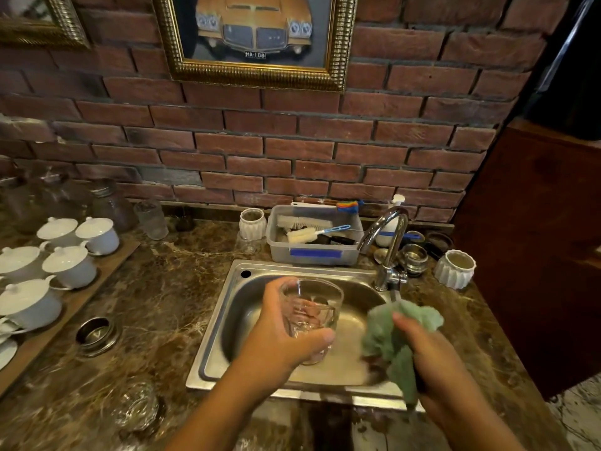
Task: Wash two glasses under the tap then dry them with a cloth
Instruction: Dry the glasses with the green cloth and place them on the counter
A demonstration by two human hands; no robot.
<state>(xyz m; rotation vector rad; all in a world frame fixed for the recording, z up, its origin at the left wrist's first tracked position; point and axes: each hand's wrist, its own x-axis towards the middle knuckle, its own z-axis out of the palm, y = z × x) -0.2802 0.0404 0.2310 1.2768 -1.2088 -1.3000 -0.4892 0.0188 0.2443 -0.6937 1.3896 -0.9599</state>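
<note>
Clear glass tumbler (310,315), fuzzy green cloth (395,340), shiny steel sink (227,320), glossy marble counter (162,304).

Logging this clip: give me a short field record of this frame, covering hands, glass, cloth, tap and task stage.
left hand: grips a clear glass, mouth up, over the sink
right hand: grips a bunched green cloth beside the glass, apparently not touching it
tap: no stream visible
behind sink: grey tub holding brushes
stage: probably about to dry this glass; cloth not yet inside it
</note>
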